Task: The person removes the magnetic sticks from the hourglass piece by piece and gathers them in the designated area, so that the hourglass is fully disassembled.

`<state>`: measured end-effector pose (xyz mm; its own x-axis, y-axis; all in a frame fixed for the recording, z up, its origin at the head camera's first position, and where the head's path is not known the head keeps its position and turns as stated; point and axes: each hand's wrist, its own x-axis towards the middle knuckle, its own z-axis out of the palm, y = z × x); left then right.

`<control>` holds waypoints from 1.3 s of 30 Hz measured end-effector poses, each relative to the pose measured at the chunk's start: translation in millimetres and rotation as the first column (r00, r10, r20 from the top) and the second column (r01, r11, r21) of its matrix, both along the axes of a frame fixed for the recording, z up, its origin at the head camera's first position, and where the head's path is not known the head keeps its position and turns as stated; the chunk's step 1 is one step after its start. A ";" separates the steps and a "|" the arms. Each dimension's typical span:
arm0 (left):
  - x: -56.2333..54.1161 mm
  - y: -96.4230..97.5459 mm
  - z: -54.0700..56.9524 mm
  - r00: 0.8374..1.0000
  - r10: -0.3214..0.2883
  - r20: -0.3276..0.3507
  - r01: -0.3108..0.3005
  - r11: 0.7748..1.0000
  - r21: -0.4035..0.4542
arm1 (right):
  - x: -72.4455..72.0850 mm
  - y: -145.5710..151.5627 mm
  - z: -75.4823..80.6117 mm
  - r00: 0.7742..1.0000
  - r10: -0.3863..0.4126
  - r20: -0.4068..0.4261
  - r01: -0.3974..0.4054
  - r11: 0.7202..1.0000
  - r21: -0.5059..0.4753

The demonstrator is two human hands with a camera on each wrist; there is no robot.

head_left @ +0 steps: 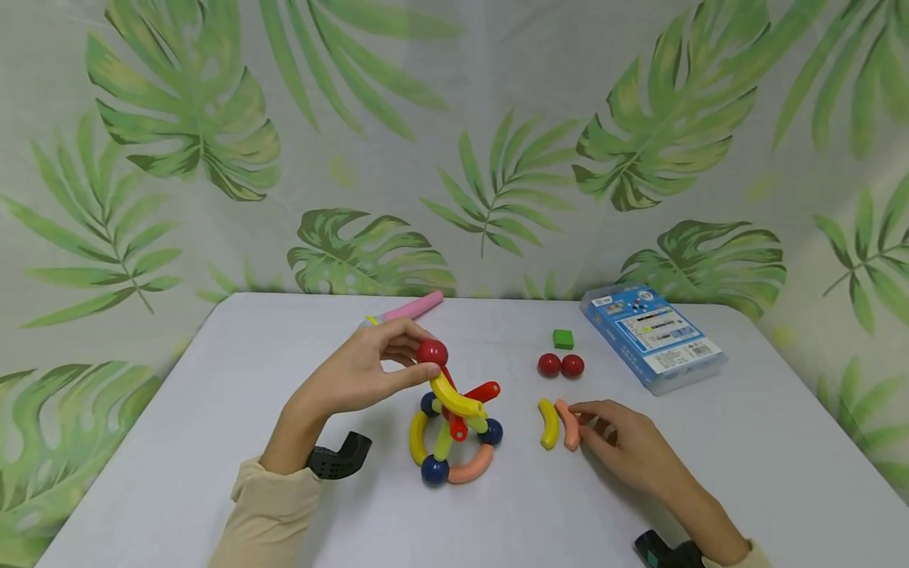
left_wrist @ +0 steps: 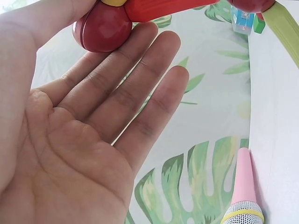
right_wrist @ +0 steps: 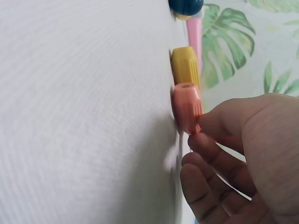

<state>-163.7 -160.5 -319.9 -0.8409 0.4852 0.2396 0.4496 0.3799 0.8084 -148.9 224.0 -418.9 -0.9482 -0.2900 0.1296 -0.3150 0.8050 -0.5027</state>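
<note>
My left hand [head_left: 365,364] pinches a glossy red ball [head_left: 432,352] between thumb and fingers, the other fingers extended in the left wrist view. A curved yellow stick [head_left: 460,400] and a red stick [left_wrist: 170,8] meet this ball at the top of a toy structure. Below, its base ring joins navy balls [head_left: 435,471] with a curved yellow stick [head_left: 417,435] and a curved orange stick [head_left: 472,467]; light green sticks [head_left: 443,442] rise inward. On the table, my right hand [head_left: 628,443] pinches a loose curved orange stick [right_wrist: 188,107], beside a loose curved yellow one [head_left: 548,424].
Two red balls [head_left: 560,365] and a green block [head_left: 563,339] lie beyond the loose sticks. A blue package [head_left: 656,335] lies at the back right. Behind my left hand is a pink toy microphone [head_left: 415,306]. A leaf-patterned cloth [head_left: 511,189] hangs behind the white table.
</note>
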 end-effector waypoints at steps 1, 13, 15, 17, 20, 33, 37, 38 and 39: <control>0.0 0.3 0.1 1.000 -0.003 0.003 0.003 1.000 0.006 | 0.6 -0.8 0.5 1.000 -0.001 0.008 0.001 1.000 0.007; -0.5 3.3 3.2 0.999 -0.023 0.022 0.023 0.999 0.037 | 5.3 -5.1 9.7 1.000 0.020 0.015 -0.020 1.000 0.009; -0.8 3.8 3.0 1.000 -0.020 0.015 0.020 0.999 0.028 | 5.9 -5.4 13.5 0.999 0.025 -0.025 -0.025 1.000 0.010; -1.2 4.5 2.6 1.000 -0.017 0.008 0.016 1.000 0.022 | 6.5 -6.9 18.2 0.996 0.032 -0.078 -0.032 0.999 0.004; -1.1 5.3 2.1 1.000 -0.007 -0.008 0.007 1.000 0.009 | 7.4 -14.8 27.3 0.986 0.057 -0.155 -0.060 0.998 -0.020; 1.5 6.5 -0.2 0.998 0.051 -0.042 -0.051 0.999 0.013 | 24.6 -88.9 82.6 0.939 0.231 -0.254 -0.280 0.942 -0.182; 3.9 7.8 -0.7 0.998 0.056 -0.021 -0.055 0.998 0.040 | 31.1 -101.6 85.0 0.938 0.259 -0.232 -0.305 0.933 -0.192; 4.3 8.2 -1.3 0.998 0.052 -0.020 -0.051 0.997 0.052 | 32.4 -103.4 84.4 0.937 0.262 -0.230 -0.308 0.932 -0.193; 4.4 8.7 -2.0 0.999 0.046 -0.021 -0.044 0.997 0.063 | 33.6 -104.9 83.7 0.937 0.265 -0.229 -0.310 0.931 -0.192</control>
<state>-159.3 -151.8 -321.9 -0.8557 0.4303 0.2873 0.4513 0.3491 0.8213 -115.4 119.1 -335.2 -0.7770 -0.4887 0.3967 -0.6265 0.5400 -0.5620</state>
